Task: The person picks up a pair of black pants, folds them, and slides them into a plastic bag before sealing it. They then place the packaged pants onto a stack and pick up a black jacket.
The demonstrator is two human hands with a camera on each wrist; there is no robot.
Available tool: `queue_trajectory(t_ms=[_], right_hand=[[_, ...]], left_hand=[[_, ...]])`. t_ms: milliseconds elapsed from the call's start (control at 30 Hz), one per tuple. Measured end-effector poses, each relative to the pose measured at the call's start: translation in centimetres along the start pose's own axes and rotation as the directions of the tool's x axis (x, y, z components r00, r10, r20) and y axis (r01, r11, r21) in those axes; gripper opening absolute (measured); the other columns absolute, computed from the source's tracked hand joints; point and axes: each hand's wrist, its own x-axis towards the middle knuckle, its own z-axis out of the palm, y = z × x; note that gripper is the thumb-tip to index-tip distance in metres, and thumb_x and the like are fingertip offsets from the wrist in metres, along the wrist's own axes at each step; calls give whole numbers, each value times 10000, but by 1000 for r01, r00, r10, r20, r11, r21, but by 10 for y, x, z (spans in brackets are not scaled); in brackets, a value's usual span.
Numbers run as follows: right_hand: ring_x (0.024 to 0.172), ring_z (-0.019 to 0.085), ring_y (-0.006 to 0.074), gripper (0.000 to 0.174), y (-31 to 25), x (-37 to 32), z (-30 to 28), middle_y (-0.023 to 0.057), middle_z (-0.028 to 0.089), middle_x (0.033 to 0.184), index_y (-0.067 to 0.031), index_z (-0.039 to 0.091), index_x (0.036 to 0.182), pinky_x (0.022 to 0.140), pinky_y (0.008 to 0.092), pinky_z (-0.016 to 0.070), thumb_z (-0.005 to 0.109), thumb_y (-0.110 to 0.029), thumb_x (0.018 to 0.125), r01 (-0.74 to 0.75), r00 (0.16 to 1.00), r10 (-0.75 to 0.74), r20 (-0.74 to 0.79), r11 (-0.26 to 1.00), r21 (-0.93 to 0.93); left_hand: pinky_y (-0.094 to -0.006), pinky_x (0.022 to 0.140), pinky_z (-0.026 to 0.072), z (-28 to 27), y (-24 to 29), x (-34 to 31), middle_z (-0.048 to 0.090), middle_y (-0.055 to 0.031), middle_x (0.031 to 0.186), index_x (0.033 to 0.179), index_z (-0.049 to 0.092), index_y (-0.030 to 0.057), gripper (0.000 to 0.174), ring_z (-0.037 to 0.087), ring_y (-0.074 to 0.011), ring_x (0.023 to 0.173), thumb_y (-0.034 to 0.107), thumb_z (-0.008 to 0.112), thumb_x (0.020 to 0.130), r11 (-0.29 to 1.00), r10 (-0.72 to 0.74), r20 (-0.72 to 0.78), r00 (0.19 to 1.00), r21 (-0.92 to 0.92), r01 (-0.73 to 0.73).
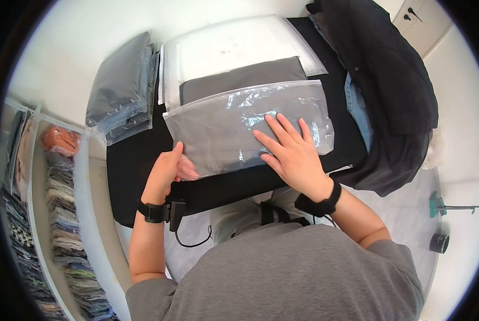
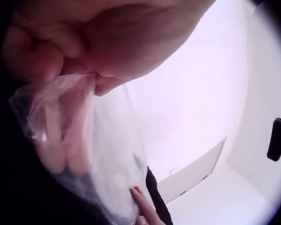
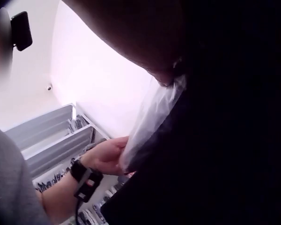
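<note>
A clear plastic zip bag [image 1: 218, 125] with grey material showing through it lies along the front of the black-covered table. My left hand [image 1: 167, 167] pinches the bag's near left corner, thumb on top. In the left wrist view, the fingertips [image 2: 54, 157] of this hand show through the plastic. My right hand [image 1: 297, 155] rests on the bag's right half with its fingers spread and straight. Just beyond the bag's upper edge lies a folded dark grey cloth [image 1: 244, 80], its near part hidden by the bag.
Clear-and-white plastic bags [image 1: 223, 43] lie flat at the back of the table [image 1: 137, 182]. A stack of bagged folded clothes [image 1: 121, 85] stands at the left. Dark garments [image 1: 394, 80] and denim heap along the right edge. Shelves of folded clothes [image 1: 70, 214] line the left side.
</note>
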Motion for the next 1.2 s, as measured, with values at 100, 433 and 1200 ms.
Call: queue_trajectory(t_ms=[100,433,1200], right_hand=[[1324,369,276,487,10,11,22,71,432,1411,-215,507,1320,1070,518,254,621,-292,852,-7,998,15,62,991,-131],[1334,356,267,474,49,31,0,69,436,1410,-252,512,1322,1069,522,265,566,-400,874,127,984,-79,159,938,-324],[1363,296,331,526,77,58,-2,93,367,1459,-275,525,1319,1061,574,244,616,-438,827,181,860,-121,496,981,-74]], left_hand=[[-281,581,459,5,16,-12,672,-140,856,832,626,9,343,626,-197,660,308,503,948,888,328,-295,897,422,-185],[-535,1098,212,42,52,22,264,-152,1505,1422,367,138,686,231,-317,1398,424,597,843,-201,621,578,529,770,-605],[-599,1097,96,37,53,64,258,-147,1509,1386,438,196,695,181,-339,1415,565,569,812,56,457,652,605,658,-751]])
